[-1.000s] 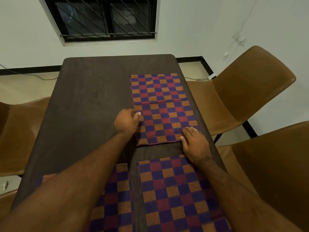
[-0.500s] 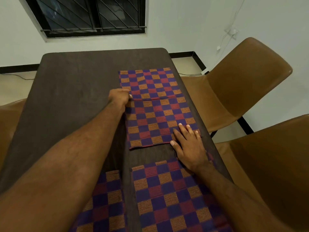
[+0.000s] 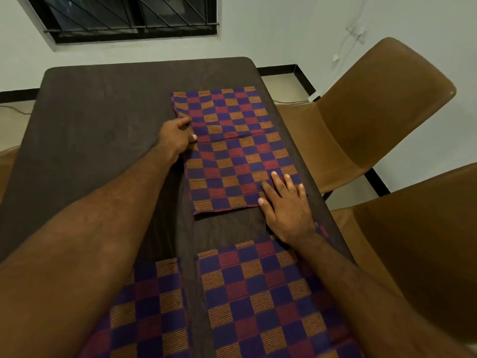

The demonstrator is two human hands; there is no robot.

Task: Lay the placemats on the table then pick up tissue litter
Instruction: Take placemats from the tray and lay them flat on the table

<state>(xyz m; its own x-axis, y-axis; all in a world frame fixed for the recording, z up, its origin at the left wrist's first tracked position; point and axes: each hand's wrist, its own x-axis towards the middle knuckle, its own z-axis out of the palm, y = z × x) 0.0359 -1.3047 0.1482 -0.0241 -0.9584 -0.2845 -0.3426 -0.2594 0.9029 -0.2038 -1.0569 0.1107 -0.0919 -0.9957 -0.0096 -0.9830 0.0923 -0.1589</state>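
Several checkered purple, red and orange placemats lie on the dark brown table (image 3: 103,125). The far placemat (image 3: 224,109) and the middle placemat (image 3: 232,171) overlap slightly along the right side. Two more sit close to me, the near right placemat (image 3: 258,293) and the near left placemat (image 3: 149,306), partly under my forearms. My left hand (image 3: 175,136) pinches the left edge where the far and middle mats meet. My right hand (image 3: 286,208) presses flat, fingers straight, on the middle mat's near right corner. No tissue litter is in view.
A brown chair (image 3: 374,112) stands at the table's right side and another brown chair (image 3: 426,254) is nearer to me. The edge of a third chair (image 3: 5,164) shows at the left. A barred window (image 3: 129,16) is on the far wall.
My left hand has moved farther up the left edge of the middle mat to its far corner. My right hand has spread flat on the near right corner.
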